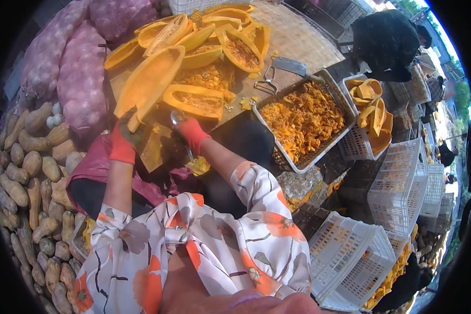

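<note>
My left hand (123,140), in a red glove, grips the lower end of a long halved orange squash (147,83) lying on the wooden board (288,36). In its own red glove, my right hand (192,132) holds a metal spoon (176,116) whose bowl sits just below another squash half (193,100) full of seeds. Several more cut halves (230,36) are piled across the board beyond both hands.
A metal tray (277,149) of orange pulp and seeds sits right of my hands. A peeler (268,81) and cleaver (290,65) lie behind it. Whole squashes (34,172) and pink mesh sacks (81,78) crowd the left. White crates (350,256) stand right; another person (387,42) crouches beyond.
</note>
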`<action>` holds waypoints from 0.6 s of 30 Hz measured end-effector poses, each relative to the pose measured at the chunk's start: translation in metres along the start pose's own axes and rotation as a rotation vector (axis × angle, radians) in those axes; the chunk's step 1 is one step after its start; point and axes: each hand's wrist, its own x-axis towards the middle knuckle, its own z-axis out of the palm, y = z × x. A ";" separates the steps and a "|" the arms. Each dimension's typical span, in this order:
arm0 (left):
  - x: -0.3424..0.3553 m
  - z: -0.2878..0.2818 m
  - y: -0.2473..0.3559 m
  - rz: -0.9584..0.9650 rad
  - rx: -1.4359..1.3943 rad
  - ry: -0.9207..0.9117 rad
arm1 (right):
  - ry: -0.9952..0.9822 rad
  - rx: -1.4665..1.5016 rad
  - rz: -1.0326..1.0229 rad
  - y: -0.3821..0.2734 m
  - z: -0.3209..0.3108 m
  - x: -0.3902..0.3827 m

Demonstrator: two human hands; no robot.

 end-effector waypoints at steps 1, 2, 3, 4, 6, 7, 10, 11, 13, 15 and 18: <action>-0.001 0.011 -0.008 0.006 0.074 -0.068 | -0.012 -0.039 -0.092 0.013 0.001 0.011; 0.005 0.015 -0.006 -0.029 0.037 -0.174 | -0.035 -0.071 -0.190 0.024 0.007 0.022; 0.008 0.013 -0.016 0.398 0.617 -0.224 | -0.093 -0.067 -0.222 0.029 0.012 0.022; 0.010 0.025 -0.016 0.511 0.747 -0.236 | -0.111 -0.143 -0.312 0.034 0.019 0.023; 0.022 0.060 -0.017 0.431 0.523 -0.225 | -0.112 -0.256 -0.267 0.031 0.026 0.011; 0.033 0.082 -0.012 0.232 0.184 -0.207 | -0.137 -0.291 -0.265 0.026 0.034 0.000; 0.053 0.182 -0.004 -0.027 0.073 -0.086 | -0.216 -0.393 -0.236 0.015 0.034 -0.015; 0.065 0.209 -0.011 -0.024 0.078 -0.056 | -0.237 -0.383 -0.237 0.006 0.033 -0.023; 0.101 0.250 -0.013 -0.011 0.121 -0.016 | -0.262 -0.340 -0.263 0.003 0.035 -0.025; 0.136 0.280 -0.022 0.052 0.249 -0.035 | -0.261 -0.279 -0.308 0.008 0.041 -0.020; 0.183 0.321 -0.044 0.327 0.900 -0.104 | -0.189 -0.271 -0.308 -0.005 0.032 -0.029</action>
